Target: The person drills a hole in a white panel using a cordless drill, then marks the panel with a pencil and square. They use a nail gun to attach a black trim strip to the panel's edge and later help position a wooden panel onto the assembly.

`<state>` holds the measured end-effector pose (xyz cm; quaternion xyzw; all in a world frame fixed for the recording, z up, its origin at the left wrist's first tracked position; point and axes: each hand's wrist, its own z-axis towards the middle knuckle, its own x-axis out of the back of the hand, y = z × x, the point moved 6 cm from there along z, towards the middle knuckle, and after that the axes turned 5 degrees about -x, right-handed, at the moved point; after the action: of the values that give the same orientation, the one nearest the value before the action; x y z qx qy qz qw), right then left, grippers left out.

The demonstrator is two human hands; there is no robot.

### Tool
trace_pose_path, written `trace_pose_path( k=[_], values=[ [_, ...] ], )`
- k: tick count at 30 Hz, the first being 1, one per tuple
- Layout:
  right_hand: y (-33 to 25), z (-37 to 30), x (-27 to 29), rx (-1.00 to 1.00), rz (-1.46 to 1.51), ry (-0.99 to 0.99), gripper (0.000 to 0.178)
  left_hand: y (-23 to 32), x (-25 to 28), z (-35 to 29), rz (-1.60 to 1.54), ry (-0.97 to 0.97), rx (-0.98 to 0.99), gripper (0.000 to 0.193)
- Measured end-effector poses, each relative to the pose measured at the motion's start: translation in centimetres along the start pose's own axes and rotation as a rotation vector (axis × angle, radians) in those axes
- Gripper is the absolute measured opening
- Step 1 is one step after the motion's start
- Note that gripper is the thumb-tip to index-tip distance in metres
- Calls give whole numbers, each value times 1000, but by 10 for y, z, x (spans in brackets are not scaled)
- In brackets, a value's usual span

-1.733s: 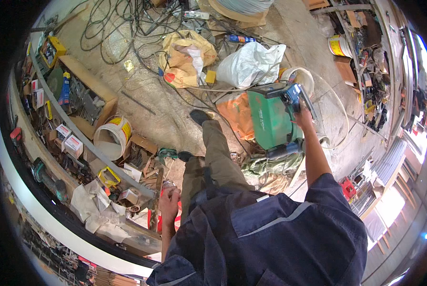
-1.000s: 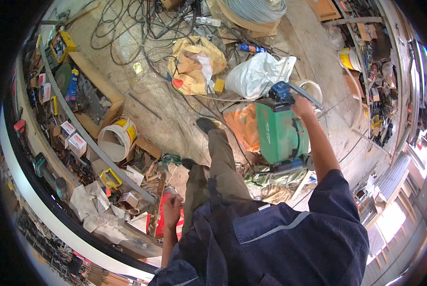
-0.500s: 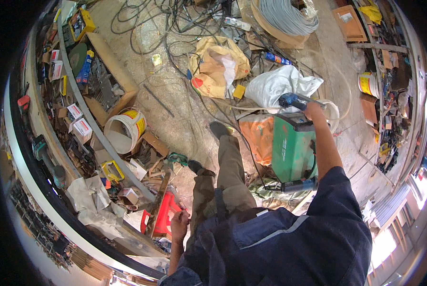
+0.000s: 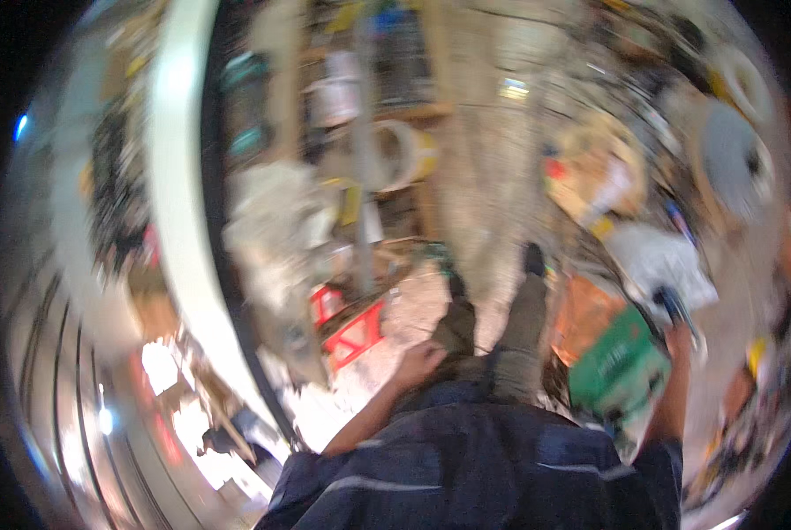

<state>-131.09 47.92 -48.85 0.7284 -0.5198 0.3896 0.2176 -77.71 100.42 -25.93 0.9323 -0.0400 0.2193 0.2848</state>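
Off to the right, my right hand (image 4: 678, 339) is closed around a dark blue and black power tool (image 4: 669, 305); blur hides its exact kind. The tool is over the near edge of a white sack (image 4: 660, 256), just beyond a green box-shaped machine (image 4: 621, 364). I cannot tell whether tool and sack touch. My left hand (image 4: 420, 360) is beside my left thigh, near a red plastic stool (image 4: 356, 337). Its fingers are smeared by motion, and nothing shows in it.
An orange bag (image 4: 585, 314) lies against the machine. Ahead are a tan sack (image 4: 598, 172) and a coil of grey cable (image 4: 735, 159). Cluttered shelving with a white bucket (image 4: 395, 155) runs along the left, beside a long white beam (image 4: 179, 177).
The view has swung left, so the floor items appear farther right and the picture is blurred. The right hand keeps hold of the power tool; the left hand stays by the thigh.
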Motion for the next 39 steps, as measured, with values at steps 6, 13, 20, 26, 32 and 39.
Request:
trace_pose_path(
  k=[6,13,20,26,32,39],
  values=[
    [-78,52,-67,234,593,-296,30,10,23,-44,-230,250,51,34],
    [-358,29,67,71,718,-488,58,-29,41,-112,-454,617,91,34],
    [-549,-23,143,408,628,-494,51,-123,-1,-209,-625,816,246,39],
    [-682,-197,158,682,638,-501,29,-258,-106,-289,-714,943,437,40],
    [-769,-389,113,793,609,-583,22,-419,-265,-377,-950,1070,569,34],
    [-882,-473,84,1112,263,-347,51,-411,-389,-437,-1748,1262,662,32]
  ],
)
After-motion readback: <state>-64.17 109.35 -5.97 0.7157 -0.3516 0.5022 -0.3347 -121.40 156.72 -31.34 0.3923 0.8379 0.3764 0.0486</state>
